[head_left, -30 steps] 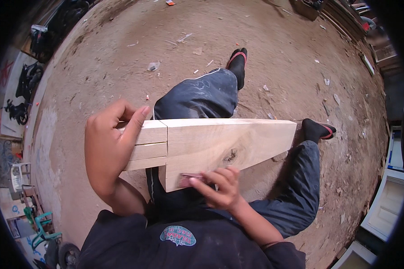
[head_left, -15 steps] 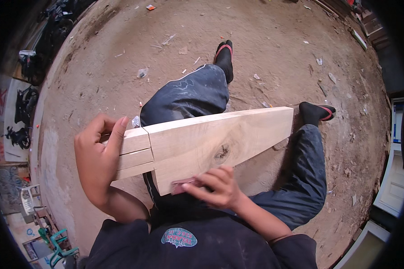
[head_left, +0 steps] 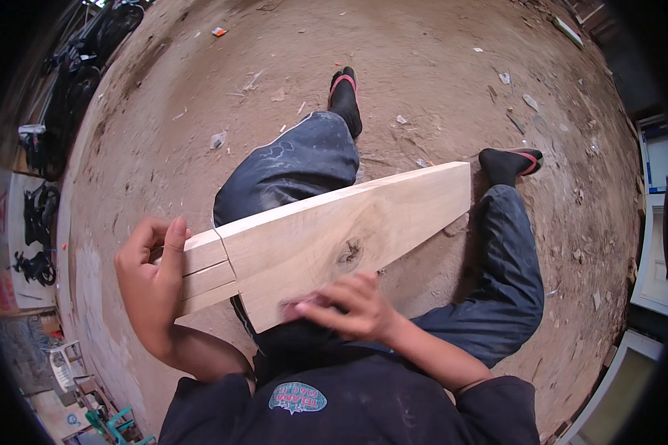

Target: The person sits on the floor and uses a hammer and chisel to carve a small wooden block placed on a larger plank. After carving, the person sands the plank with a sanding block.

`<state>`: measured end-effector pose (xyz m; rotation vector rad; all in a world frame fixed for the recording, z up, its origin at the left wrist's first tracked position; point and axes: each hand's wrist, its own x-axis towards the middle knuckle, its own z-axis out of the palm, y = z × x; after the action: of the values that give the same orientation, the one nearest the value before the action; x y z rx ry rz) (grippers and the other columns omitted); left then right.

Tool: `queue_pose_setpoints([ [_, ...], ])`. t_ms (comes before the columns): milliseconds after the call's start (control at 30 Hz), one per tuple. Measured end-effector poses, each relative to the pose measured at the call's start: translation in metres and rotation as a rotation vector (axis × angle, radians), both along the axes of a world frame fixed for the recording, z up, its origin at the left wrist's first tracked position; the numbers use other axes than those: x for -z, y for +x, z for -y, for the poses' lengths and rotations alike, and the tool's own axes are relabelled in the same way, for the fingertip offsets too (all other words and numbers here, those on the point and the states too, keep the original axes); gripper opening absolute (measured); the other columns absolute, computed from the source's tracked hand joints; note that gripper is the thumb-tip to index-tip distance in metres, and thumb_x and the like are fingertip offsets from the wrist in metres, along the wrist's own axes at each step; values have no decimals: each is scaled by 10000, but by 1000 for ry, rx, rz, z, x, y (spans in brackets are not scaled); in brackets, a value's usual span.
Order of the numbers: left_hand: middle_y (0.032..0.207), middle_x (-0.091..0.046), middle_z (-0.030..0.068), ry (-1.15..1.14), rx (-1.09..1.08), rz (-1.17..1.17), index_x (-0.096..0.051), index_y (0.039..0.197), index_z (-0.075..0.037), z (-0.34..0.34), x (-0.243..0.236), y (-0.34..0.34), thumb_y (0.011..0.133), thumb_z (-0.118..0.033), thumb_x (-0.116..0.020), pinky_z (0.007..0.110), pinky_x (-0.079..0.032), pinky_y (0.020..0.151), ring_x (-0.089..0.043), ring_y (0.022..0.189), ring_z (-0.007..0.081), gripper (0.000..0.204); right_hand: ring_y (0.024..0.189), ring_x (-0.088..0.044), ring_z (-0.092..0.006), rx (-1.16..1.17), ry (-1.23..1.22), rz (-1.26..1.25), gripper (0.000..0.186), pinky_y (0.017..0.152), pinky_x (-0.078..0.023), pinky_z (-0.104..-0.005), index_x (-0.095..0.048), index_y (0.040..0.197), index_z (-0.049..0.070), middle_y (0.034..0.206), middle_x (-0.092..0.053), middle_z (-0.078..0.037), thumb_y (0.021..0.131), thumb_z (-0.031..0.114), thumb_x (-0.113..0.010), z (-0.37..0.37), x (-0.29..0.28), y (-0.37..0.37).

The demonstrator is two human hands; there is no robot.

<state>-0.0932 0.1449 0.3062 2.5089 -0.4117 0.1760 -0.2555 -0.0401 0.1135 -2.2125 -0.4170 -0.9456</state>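
A pale wooden board [head_left: 297, 230] lies slantwise across my lap, with a dark knot in its broad face. Its narrower left end has long slots cut along the grain, and my left hand [head_left: 147, 274] is closed around that end, thumb on top. A folded piece of reddish sandpaper [head_left: 292, 308] is pinched in my right hand [head_left: 355, 305], pressed to the board's lower edge near the notched step. The right fingers are slightly blurred, and they hide part of the sandpaper.
My legs stretch out over a dirt floor [head_left: 423, 89] scattered with litter and scraps. Motorbikes [head_left: 70, 89] stand along the far left. Teal-green metal clamps or frames [head_left: 111, 426] are at the lower left. White panelled boards [head_left: 653, 259] lean at the right edge.
The whole scene has shifted a little to the left as the view turned. My right hand with the sandpaper remains at the board's lower edge; the left hand keeps its hold.
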Motion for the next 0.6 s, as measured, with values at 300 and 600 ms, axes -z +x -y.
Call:
queue_pose_setpoints([
  [300,916,-746,136,-346,216,-70,-667,926,22,-11,-16,-1,1059,-199,-539,318,-491,891,-683,892,186,288,960,-579,-183,6,138,17,437,851,-408,-361,-757,1223,227,1100,-643,-9,801,132,-691,-16,-26,20],
  [600,756,-620,145,-639,357,18,-552,862,-24,-14,-12,0,1060,-304,-433,407,-467,864,-589,807,255,363,953,-590,-200,136,168,-168,499,843,-416,-374,-717,1294,204,1091,-649,-23,808,91,-698,41,19,-24],
])
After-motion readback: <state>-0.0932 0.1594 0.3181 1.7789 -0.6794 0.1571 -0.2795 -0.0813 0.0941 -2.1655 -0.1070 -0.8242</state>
